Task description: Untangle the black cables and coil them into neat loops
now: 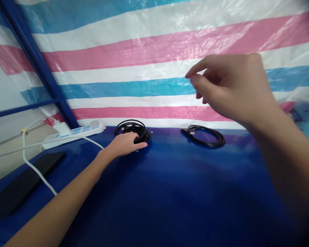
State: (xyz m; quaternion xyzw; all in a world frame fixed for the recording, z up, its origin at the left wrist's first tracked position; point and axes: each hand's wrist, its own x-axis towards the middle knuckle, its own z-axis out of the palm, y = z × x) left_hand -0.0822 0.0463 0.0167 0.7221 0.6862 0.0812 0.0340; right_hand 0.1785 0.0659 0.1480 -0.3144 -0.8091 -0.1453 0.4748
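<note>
My left hand (126, 142) reaches onto a heap of coiled black cables (130, 125) at the back of the blue surface. Its thumb points out to the right, apart from the other fingers, which rest on the coils and are partly hidden. Small plugs show at the heap's edges. My right hand (229, 84) is raised in the air at the right, thumb and index tips close together and the other fingers curled, with nothing visible in them. Below and left of it, a separate coiled black USB cable (206, 137) lies on the surface, its metal plug showing.
A white power strip (74, 132) with a white charger (62, 128) plugged in stands at the back left. White cords (38, 173) trail from there. A flat black object (28, 183) lies on the blue surface (175, 195). Behind hangs a striped plastic sheet (134, 61) beside a blue post (38, 65).
</note>
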